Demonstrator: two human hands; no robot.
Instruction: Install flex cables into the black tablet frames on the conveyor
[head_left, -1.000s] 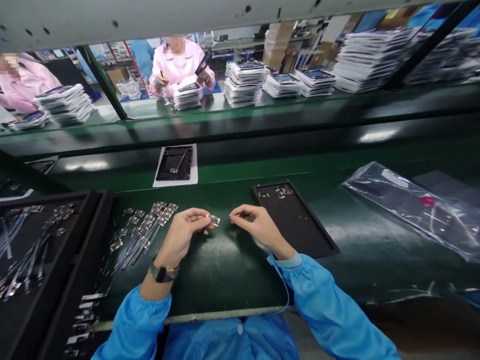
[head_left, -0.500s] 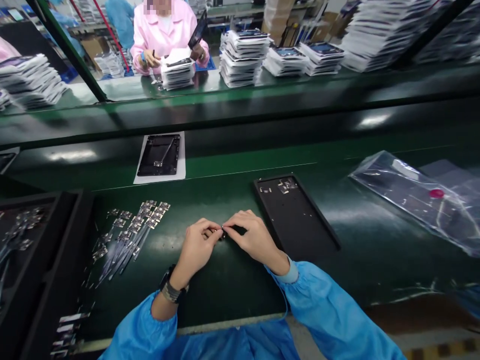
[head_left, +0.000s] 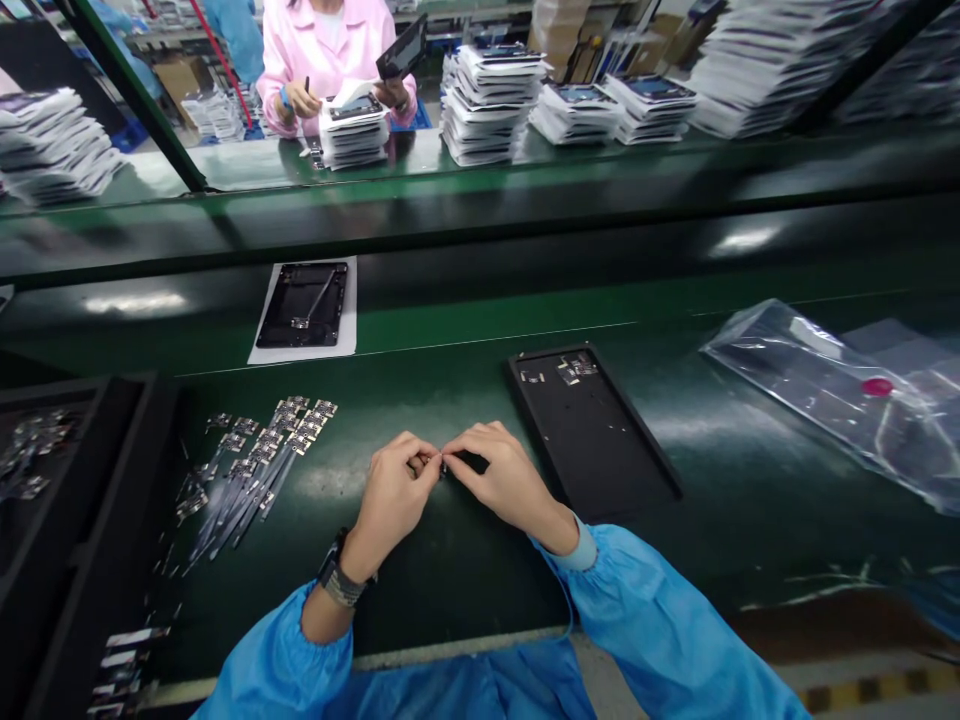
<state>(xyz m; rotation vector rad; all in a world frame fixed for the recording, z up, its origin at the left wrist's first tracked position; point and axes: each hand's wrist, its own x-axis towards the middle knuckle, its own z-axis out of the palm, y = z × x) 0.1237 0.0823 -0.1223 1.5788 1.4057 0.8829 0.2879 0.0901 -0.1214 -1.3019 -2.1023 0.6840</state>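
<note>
My left hand (head_left: pixel 403 482) and my right hand (head_left: pixel 501 474) meet over the green table, thumb and finger of each pinched together. Between the fingertips shows a tiny dark part, mostly covered and too small to name. To the left of my hands lies a fanned pile of small circuit boards with grey ribbon cables (head_left: pixel 259 455). On the right, close to my right hand, sits a shallow black tray (head_left: pixel 607 430) with a few small boards (head_left: pixel 577 369) at its far end.
Black foam trays (head_left: pixel 120 500) with more boards stand at the left. Beyond my hands, a black tablet housing (head_left: pixel 306 305) rests on white paper. A clear plastic bag (head_left: pixel 825 400) lies at right. Across the bench, a person in pink (head_left: pixel 330 60) works beside paper-layered stacks (head_left: pixel 491 105).
The tablet housing on its paper has shifted left. My hands keep nearly the same pinch, fingertips slightly closer together. The dark panel held by the person opposite has tilted.
</note>
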